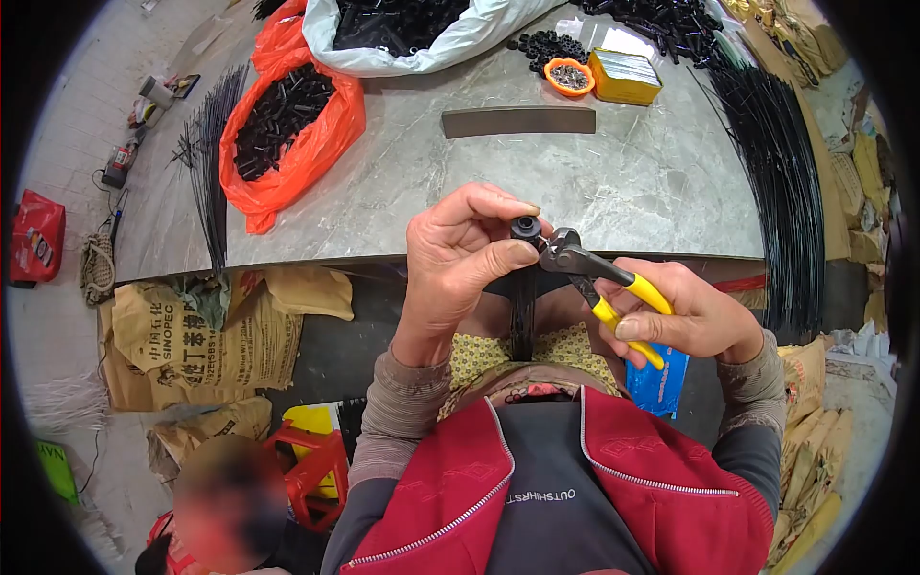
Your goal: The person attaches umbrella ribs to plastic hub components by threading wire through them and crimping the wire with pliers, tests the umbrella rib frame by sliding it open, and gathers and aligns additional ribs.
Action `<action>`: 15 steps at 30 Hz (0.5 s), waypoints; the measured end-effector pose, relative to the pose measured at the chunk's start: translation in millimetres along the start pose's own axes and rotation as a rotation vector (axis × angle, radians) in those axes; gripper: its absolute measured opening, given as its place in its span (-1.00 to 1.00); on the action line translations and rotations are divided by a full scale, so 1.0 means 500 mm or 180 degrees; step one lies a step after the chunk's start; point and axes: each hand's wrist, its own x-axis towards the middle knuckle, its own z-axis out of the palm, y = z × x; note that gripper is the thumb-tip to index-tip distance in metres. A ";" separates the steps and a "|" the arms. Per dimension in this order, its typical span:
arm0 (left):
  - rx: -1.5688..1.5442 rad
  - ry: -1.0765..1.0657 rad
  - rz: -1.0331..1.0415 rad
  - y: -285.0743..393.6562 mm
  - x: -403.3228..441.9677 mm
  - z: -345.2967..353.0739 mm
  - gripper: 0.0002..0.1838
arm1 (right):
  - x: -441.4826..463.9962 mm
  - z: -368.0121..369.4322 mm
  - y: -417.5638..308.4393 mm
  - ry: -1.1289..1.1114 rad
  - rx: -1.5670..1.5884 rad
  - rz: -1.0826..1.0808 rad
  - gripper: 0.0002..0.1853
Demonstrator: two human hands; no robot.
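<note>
While the left hand [460,244] pinches a black round fitting [525,226], the right hand [680,311] grips yellow-handled pliers [609,271]

Although the fitting's top shows, the left thumb and fingers cover much of its side. Whether the plier jaws, right beside it, bite on the small shiny bit there is too fine to tell. The right hand is curled around the handles, hiding part of them. Below the left hand hangs a dark bundle [522,316], its lower end hard to make out at the lap. Far beyond the left hand, one white sack [393,65] is cut off at the top. Behind the left hand, one other person [225,503] is blurred.

On the grey table [402,172], beyond the hands: one dark bar [517,122], one orange bowl [569,92] of small metal pieces, one yellow tin [623,91], and one red bag [347,115] of black tubes. Two sheaves of uncountable black strands: a thinner sheaf [213,172] left of the left hand, a thicker sheaf [781,192] right of the right.
</note>
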 end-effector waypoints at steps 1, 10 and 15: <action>0.0004 0.0000 -0.0006 -0.001 0.000 -0.002 -0.72 | 0.001 0.002 0.004 -0.0012 0.0177 -0.0012 -0.72; -0.0077 -0.0029 -0.0102 0.003 0.000 -0.009 -0.72 | -0.002 0.018 -0.007 0.0029 0.0875 -0.0101 -0.60; -0.0149 -0.0061 -0.0120 0.001 0.001 -0.010 -0.72 | -0.004 0.011 -0.017 -0.0070 0.0988 -0.0030 -0.59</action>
